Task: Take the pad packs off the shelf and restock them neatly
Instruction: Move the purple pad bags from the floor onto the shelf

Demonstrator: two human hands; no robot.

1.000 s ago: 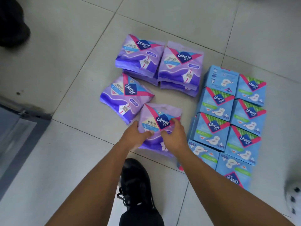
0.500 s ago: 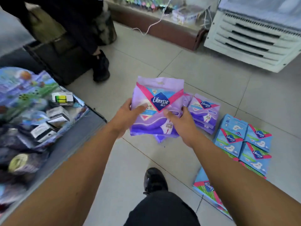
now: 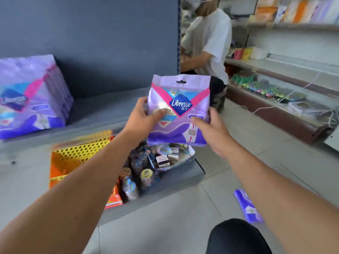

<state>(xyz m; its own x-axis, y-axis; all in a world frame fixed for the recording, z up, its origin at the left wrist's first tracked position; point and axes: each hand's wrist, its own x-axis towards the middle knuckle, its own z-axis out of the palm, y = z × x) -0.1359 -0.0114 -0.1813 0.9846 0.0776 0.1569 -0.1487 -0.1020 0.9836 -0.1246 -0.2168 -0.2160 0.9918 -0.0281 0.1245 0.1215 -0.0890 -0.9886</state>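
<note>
Purple pad pack [image 3: 178,110], lifted from the floor a second ago, now upright between left hand [image 3: 141,116] and right hand [image 3: 211,129], fingers clamped on its sides; shelf [image 3: 102,110] lies beyond fingertips, ready for restocking

Small retail shop, convenience-store type. Grey metal gondola shelf [image 3: 102,107] with a dark back panel, a row of purple pad packs [image 3: 31,96] stocked on it at left. Lower shelf holds a yellow perforated divider [image 3: 80,153], small bottles [image 3: 136,178] and boxed goods [image 3: 165,159]. Wall shelving [image 3: 293,26] on the right carries colourful packaged stock, with a low display counter [image 3: 275,114] beneath. Tiled floor [image 3: 238,162]. Another person [image 3: 207,43] in a white t-shirt stands at the shelves behind.
</note>
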